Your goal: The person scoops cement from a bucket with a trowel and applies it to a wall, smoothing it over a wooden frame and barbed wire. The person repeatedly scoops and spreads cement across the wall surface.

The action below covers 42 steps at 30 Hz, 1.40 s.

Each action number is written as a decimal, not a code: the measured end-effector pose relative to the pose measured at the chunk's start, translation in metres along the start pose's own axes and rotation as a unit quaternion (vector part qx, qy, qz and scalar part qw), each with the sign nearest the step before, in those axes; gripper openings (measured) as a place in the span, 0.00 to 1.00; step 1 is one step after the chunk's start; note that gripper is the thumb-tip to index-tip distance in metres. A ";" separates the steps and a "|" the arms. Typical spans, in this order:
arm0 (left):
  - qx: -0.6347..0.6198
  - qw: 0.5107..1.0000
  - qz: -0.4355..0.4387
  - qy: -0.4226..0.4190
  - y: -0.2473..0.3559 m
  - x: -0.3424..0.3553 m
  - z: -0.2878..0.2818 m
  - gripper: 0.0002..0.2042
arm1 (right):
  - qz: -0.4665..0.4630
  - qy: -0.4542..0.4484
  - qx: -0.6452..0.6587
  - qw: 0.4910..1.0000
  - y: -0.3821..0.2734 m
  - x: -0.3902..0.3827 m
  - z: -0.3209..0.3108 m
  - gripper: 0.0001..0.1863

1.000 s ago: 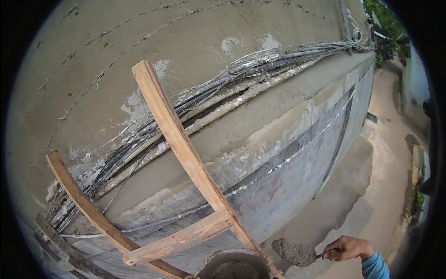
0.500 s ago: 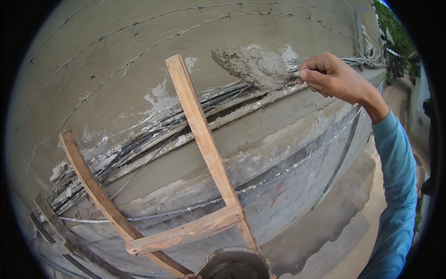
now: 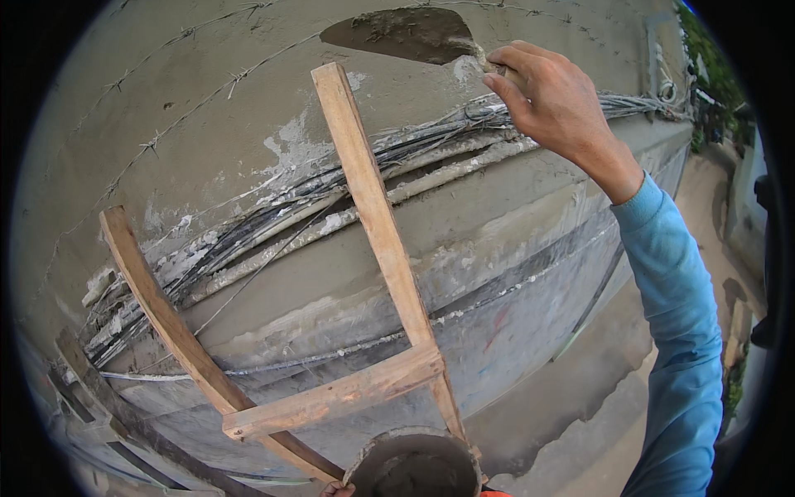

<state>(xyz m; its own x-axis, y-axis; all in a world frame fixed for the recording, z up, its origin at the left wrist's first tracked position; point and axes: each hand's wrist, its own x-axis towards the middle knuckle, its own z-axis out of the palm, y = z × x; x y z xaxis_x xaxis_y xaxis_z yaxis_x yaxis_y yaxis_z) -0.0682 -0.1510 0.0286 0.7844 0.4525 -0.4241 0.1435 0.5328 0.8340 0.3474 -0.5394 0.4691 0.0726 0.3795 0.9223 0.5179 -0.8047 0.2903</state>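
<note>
My right hand is closed around the handle of a trowel, raised over the bundled cables. Its dark, mortar-smeared blade points left, close to the plastered wall; whether it touches the wall I cannot tell. At the lower edge, the fingers of my left hand grip the rim of a round bucket. Dark grey mortar lies inside the bucket. Most of the left hand is out of the picture.
A wooden ladder leans against the wall, its rung left of the bucket. Cables and pipes run along a ledge. Barbed wire crosses the wall above. Rougher dark timbers stand at lower left. Ground shows far below.
My right hand has moved up and left with the trowel. The wet mortar seen on the blade before no longer shows; a dark blade face does. The left hand stays at the bucket.
</note>
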 end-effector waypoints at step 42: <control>0.118 0.990 0.050 -0.061 -0.003 0.003 0.035 0.06 | 0.151 -0.650 0.441 0.600 -0.381 -0.386 -0.141 0.12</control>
<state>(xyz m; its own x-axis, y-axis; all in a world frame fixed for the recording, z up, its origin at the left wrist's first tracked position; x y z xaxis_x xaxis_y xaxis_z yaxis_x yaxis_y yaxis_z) -0.0454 -0.1759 0.0372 0.8663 0.3974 -0.3025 0.1879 0.3020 0.9346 0.0025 -0.4439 0.0380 0.5834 0.7741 -0.2456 0.5222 -0.5892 -0.6166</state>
